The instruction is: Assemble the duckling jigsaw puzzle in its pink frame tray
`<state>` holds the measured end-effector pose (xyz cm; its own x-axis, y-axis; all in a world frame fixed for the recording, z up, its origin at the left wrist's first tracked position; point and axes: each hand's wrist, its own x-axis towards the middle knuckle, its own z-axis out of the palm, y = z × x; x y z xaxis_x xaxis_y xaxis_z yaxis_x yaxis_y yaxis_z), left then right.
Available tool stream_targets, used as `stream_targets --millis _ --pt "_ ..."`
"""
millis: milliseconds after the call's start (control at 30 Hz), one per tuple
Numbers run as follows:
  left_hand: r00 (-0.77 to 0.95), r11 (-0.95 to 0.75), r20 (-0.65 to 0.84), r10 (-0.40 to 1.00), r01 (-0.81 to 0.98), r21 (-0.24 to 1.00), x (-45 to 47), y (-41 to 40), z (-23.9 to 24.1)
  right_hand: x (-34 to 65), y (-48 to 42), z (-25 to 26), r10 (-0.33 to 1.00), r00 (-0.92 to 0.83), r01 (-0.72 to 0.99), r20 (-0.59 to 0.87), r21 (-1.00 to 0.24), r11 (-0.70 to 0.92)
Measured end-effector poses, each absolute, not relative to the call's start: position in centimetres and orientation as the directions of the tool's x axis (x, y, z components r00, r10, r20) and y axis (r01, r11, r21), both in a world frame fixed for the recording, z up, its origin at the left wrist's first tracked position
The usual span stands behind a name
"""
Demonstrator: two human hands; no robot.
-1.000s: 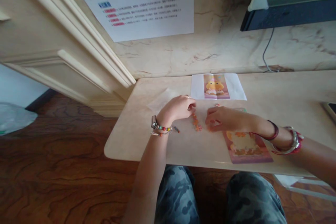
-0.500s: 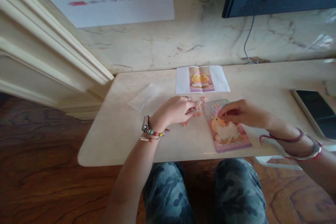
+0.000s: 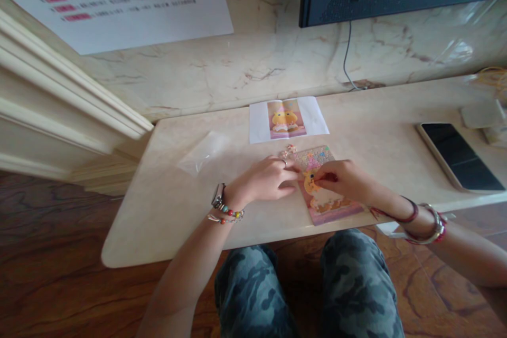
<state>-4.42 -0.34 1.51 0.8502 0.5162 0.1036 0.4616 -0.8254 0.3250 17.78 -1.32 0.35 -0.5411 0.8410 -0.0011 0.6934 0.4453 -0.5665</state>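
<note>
A partly filled jigsaw puzzle (image 3: 330, 215) with a yellow cartoon figure lies on the table near its front edge. Over the figure's left eye, my right hand (image 3: 344, 177) pinches a small puzzle piece, mostly hidden by the fingers. My left hand (image 3: 271, 178) reaches to the puzzle's left side, its fingers stretched out and resting at the border, with nothing visible in them. Loose puzzle pieces (image 3: 291, 148) lie just beyond the left fingers; others may be hidden under that hand. Behind the puzzle is a paper sheet (image 3: 317, 116) printed with the same picture.
A clear plastic bag (image 3: 204, 153) is to the left on the table (image 3: 158, 211). To the right lies a phone (image 3: 461, 156), with a white object (image 3: 481, 115) behind it. A cable (image 3: 347, 58) hangs down the marbled wall from a dark-framed screen (image 3: 396, 2).
My left hand has moved from the loose pieces to the puzzle's left border. My right hand stays over the figure's eye area, still pinching. The camera view has shifted to the right.
</note>
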Motion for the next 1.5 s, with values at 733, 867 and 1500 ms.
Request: stream_targets --millis 733,867,1500 --pt "0.866 -0.854 0.097 0.491 0.456 0.251 -3.8 -1.1 1.3 17.9 -2.0 0.2 0.724 -0.672 0.598 0.157 -0.461 0.656" --pt "0.864 -0.857 0.107 0.492 0.459 0.235 -3.6 -1.3 1.3 18.5 -3.5 0.3 0.634 -0.75 0.551 0.188 -0.353 0.756" --pt "0.599 -0.569 0.03 0.8 0.744 0.351 -9.2 1.8 2.5 12.5 3.5 3.7 0.431 -0.902 0.398 -0.019 -0.423 0.814"
